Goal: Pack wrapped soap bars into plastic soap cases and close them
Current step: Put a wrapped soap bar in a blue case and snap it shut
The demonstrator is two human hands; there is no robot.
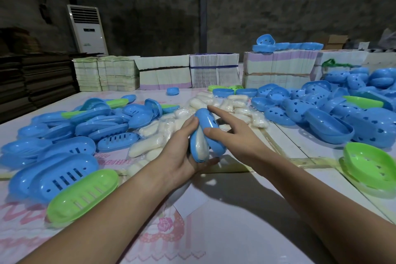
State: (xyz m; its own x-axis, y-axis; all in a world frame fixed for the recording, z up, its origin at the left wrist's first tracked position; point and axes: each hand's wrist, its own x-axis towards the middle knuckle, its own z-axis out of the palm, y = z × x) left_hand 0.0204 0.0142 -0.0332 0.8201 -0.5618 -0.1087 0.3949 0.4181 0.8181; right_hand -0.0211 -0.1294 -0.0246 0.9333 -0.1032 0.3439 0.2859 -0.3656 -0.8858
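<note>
While the left hand (182, 150) cradles a blue soap case (204, 135) from below, its fingers (209, 162) curled under the lower half and its thumb lying along the left edge, the right hand (231, 133) meets the case from the other side. The right thumb presses on the lid (211, 128), and the right forefinger (218, 111) stretches out straight over the lid's far end; the other right fingers are hidden behind the case. One wrapped soap bar (200, 141) sits inside, its pale face showing through the gap, so the two halves stand apart, not yet closed. The case is held just above the desk (235, 221), near its middle.

Behind the hands lies a heap of wrapped soap bars (214, 107), too many and too overlapped to count. To the left spreads a pile of blue slotted trays (64, 135), with one green tray (82, 195) nearest the viewer. To the right lies a larger pile of blue lids (342, 109) pierced with small holes, and one green lid (371, 167) near the edge. Bundled paper stacks (214, 70) line the far side of the desk.
</note>
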